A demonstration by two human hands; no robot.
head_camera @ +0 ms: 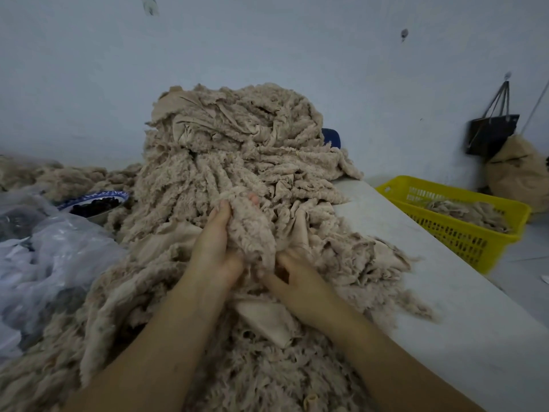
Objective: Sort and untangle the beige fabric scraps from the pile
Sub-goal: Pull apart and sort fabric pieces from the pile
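Beige fleecy fabric scraps [237,138] mostly lie tangled on bench [445,322], few in yellow plastic basket [463,236]; left hand [217,242], right hand [297,281] grip one.

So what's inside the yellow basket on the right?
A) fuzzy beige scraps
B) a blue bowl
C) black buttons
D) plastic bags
A: a small heap of fuzzy beige scraps lies inside the yellow basket, showing above its slotted wall.
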